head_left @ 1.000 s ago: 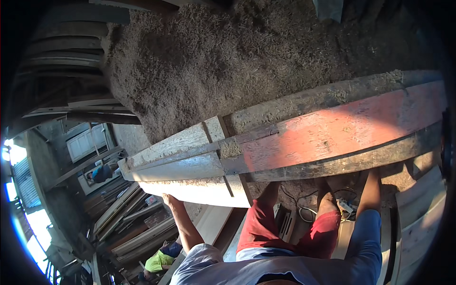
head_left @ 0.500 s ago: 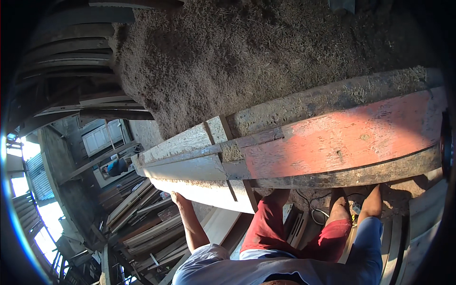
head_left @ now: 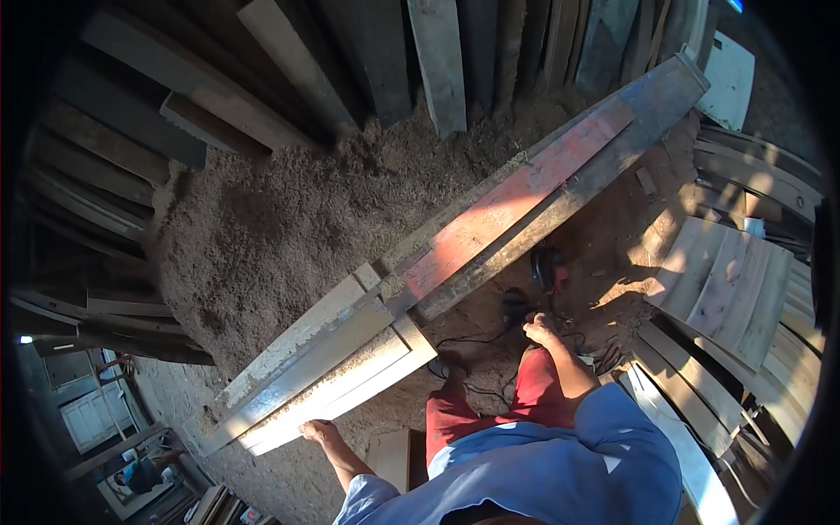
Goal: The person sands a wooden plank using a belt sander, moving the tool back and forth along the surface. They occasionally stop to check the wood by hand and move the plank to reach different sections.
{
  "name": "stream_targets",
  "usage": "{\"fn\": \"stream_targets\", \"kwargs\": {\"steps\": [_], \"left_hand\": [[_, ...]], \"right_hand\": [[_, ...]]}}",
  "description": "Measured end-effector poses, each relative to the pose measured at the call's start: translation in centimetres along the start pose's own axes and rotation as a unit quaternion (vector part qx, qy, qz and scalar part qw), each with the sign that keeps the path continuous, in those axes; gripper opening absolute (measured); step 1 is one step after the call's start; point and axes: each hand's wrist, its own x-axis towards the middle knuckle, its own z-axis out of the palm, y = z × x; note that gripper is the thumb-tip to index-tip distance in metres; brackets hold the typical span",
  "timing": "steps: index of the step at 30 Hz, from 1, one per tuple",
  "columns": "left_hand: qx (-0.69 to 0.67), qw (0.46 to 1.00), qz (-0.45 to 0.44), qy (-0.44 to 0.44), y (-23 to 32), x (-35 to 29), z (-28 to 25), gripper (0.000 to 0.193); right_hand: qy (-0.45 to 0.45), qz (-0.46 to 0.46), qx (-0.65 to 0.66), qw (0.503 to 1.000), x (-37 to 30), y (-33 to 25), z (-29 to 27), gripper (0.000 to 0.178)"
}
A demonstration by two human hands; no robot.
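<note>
A pale board (head_left: 350,385) lies sunlit along the near side of a long wooden bench (head_left: 604,175), with shavings strewn over its upper edge. My left hand (head_left: 320,430) is at the board's near edge, its fingers curled against it. My right hand (head_left: 542,331) is closed above my right knee, apart from the bench. What it holds, if anything, is too small to make out. Just beyond it, a dark round object (head_left: 516,306) and a red-and-black power tool (head_left: 549,268) rest on the ground, with black cords (head_left: 477,339) nearby.
A broad heap of wood shavings (head_left: 289,236) lies behind the bench. Several planks (head_left: 437,70) lean along the far side. Stacked boards (head_left: 722,289) stand at the right. A person (head_left: 140,475) is at the far lower left. Cords run by my feet.
My view has swung, so the bench now slants up to the right. My right hand has come up from below the bench edge into view. My left hand remains by the pale board's edge.
</note>
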Motion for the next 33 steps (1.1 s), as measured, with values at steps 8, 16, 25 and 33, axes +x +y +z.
{"fn": "stream_targets", "kwargs": {"steps": [8, 16, 25, 33], "left_hand": [[-0.837, 0.504, -0.145, -0.155, 2.5, -2.2, -2.9, 0.026], [-0.837, 0.458, -0.183, -0.238, 0.7, -1.9, -3.1, 0.033], [-0.835, 0.448, -0.175, -0.266, 1.6, -2.0, -2.9, 0.027], [-0.838, 0.428, -0.231, -0.248, 0.0, -1.2, -4.1, 0.026]], "right_hand": [[0.090, -0.111, 0.080, 0.986, -9.2, -8.1, -1.8, 0.026], [0.063, -0.064, -0.077, 0.993, -15.8, -18.1, -4.7, 0.043], [0.191, -0.207, -0.065, 0.957, -21.2, -32.0, -8.7, 0.061], [0.177, -0.301, -0.159, 0.923, -13.9, -42.2, -11.3, 0.052]]}}
